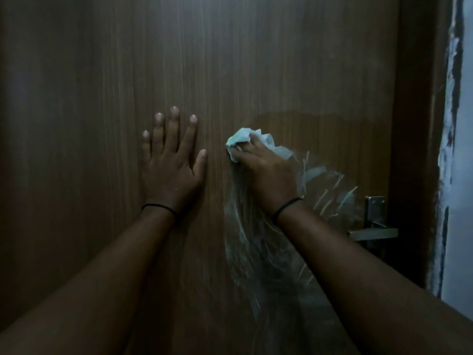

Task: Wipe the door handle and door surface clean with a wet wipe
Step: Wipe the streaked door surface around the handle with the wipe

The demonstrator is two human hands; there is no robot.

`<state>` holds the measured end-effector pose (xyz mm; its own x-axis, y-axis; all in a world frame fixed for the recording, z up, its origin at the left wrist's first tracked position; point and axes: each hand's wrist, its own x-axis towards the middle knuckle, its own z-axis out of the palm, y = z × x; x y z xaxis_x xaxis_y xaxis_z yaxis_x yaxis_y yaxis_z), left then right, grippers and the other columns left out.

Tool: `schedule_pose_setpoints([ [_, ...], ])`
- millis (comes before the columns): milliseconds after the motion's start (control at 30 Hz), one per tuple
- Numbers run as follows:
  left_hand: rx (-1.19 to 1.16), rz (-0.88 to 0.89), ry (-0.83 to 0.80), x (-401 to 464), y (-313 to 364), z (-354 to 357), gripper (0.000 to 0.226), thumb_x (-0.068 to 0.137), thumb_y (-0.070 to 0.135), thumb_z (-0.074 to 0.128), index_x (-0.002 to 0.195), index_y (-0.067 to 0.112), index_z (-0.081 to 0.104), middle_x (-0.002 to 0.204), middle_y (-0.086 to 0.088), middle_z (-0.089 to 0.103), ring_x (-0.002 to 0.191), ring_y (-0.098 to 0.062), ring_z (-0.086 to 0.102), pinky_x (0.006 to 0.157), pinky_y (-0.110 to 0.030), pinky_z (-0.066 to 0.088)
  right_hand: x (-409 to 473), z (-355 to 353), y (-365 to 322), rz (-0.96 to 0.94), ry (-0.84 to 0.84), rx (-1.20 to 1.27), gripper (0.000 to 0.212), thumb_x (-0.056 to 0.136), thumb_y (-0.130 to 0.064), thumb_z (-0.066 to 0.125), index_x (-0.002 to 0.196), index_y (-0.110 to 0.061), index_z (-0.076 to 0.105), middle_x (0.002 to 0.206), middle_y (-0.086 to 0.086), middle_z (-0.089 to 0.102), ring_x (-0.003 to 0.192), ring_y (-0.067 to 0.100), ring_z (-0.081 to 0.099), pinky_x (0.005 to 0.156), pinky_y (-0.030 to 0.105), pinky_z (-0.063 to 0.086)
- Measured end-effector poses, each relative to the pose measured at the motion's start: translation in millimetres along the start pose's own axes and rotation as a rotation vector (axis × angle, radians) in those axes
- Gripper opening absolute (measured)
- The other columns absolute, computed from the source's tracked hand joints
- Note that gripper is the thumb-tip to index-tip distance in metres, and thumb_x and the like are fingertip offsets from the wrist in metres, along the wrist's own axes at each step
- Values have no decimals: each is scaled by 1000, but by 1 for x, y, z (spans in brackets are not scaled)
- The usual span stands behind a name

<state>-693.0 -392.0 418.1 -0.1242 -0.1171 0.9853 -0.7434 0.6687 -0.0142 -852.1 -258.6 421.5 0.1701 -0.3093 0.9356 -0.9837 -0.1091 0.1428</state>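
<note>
A brown wood-grain door (230,60) fills the view in dim light. My left hand (171,160) lies flat on it, fingers straight and spread. To its right, my right hand (263,170) grips a crumpled white wet wipe (239,140) and presses it against the door. Wet, shiny streaks (256,252) run down the door below and right of that hand. A metal lever door handle (375,231) with its back plate sits at the right, partly hidden behind my right forearm.
The dark door frame (414,149) runs down the right side. Beyond it stands a white wall (460,226) with a chipped, rough edge. Both wrists wear thin black bands.
</note>
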Motion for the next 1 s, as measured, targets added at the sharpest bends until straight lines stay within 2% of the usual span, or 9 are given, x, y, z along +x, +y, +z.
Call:
schedule_pose_setpoints([
  [67,2,-4,6,0,0,1,66,100,53,25,159,32,6,168,-2,-2,154,-25,-5,123,-49,1,-5,-13,13,9,101,-37,24,97,-7,51,114,-6,67,122,10,63,114,14,54,98,20,41],
  [133,17,-9,7,0,0,3,66,100,54,25,159,32,5,168,-2,-3,154,-25,-5,123,-49,1,-7,-33,38,178,240,-138,18,91,-8,58,103,-10,72,110,8,68,104,23,59,88,25,41],
  [233,23,-9,22,0,1,4,66,100,54,25,159,33,4,168,-2,-3,154,-25,-5,123,-49,2,-3,-50,57,423,391,-68,18,84,-4,63,98,-11,72,106,8,67,101,25,60,89,29,43],
  [433,9,-22,22,-4,2,4,66,100,53,25,159,33,5,168,-1,-3,154,-24,-5,123,-47,-1,0,-15,7,65,147,-52,16,89,-13,63,101,-12,73,105,5,67,97,23,56,79,32,47],
  [600,26,-24,20,-8,3,1,64,102,50,26,159,31,4,168,-2,-3,154,-23,-6,124,-47,1,12,-9,21,298,341,61,19,93,-12,58,107,-12,71,111,3,63,103,14,51,105,39,34],
  [700,9,-20,13,-8,2,0,64,102,47,26,159,30,4,168,-2,-3,154,-22,-6,124,-46,-1,8,10,1,58,185,50,15,88,-10,64,101,-11,72,106,5,65,103,19,54,96,51,43],
  [800,-7,-18,-5,-9,2,-2,64,102,45,26,160,30,3,168,-3,-4,154,-23,-7,124,-48,0,-18,14,2,-59,159,66,17,86,-8,69,101,-10,74,103,7,66,101,24,59,89,46,48],
  [933,18,-24,-3,-8,4,-2,64,102,48,25,160,30,4,168,-3,-2,154,-25,-6,124,-48,0,-4,7,10,94,358,81,12,85,-9,68,94,-13,76,97,5,68,95,26,60,91,38,44],
  [1000,24,-22,4,-7,3,-1,65,101,49,27,159,30,5,168,-4,-1,154,-25,-4,123,-49,1,0,12,-3,67,339,41,11,84,-9,68,91,-12,76,95,6,67,93,24,59,91,29,38],
])
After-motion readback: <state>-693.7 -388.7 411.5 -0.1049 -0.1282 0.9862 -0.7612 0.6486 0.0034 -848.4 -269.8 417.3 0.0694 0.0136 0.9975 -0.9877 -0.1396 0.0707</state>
